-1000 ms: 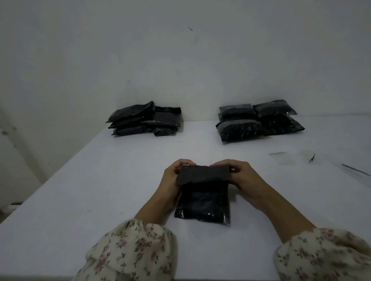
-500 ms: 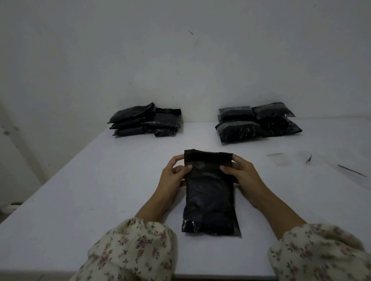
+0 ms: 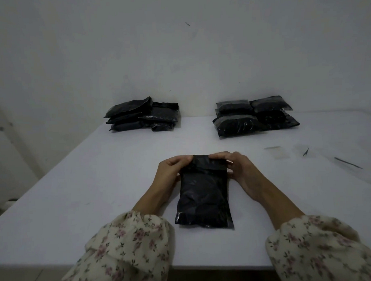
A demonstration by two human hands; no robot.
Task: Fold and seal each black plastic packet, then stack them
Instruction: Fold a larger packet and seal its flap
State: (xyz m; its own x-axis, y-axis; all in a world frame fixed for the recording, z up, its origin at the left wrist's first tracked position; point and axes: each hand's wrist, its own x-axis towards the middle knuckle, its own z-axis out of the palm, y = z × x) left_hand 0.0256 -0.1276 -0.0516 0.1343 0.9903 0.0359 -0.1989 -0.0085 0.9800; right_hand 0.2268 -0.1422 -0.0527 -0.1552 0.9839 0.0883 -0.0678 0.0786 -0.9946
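Right now the packet [image 3: 203, 194] lies flat on the counter [image 3: 98, 185], near the front edge and between the two forearms, its long side running away from the person. The left hand [image 3: 173, 172] pinches the left end of the top flap [image 3: 209, 161] and the right hand [image 3: 242, 170] pinches the right end. The hands sit apart, each clamped on a corner of that flap, which is bent over toward the body of the packet.

To do this fold well, I judge both corners should come down together and level, so the crease runs square across the mouth. A firm press along the flap from middle to ends would then seat the seal without trapping a wrinkle. Thin, slick plastic will likely spring back if let go too soon.

Room is generous: bare counter lies on both sides of the packet and ahead of it. The left pile [image 3: 141, 115] and the right pile [image 3: 253, 117] of black packets stand at the far edge by the wall, well apart from the hands. To the right, clear strips [image 3: 276, 153] and a thin dark sliver [image 3: 347, 163] lie on the counter, and a sweep that way could catch them
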